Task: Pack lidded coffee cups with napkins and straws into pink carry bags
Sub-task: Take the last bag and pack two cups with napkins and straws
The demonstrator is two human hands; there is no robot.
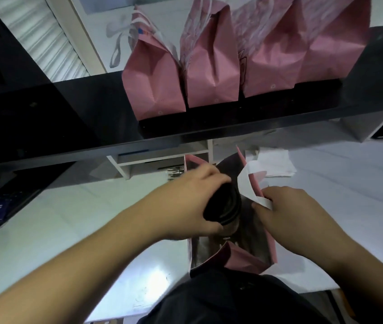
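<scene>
Head view: my left hand (185, 206) has its fingers (211, 175) curled round the black lid of a coffee cup (223, 206), held over the mouth of the open pink carry bag (244, 256) at centre. At three o'clock of the cup, my right hand (296, 211) pinches the bag's white handle (249, 183) and rim. The bag stands on the white table (68, 218). At twelve o'clock, four pink bags (211, 73) line the black shelf (68, 118).
</scene>
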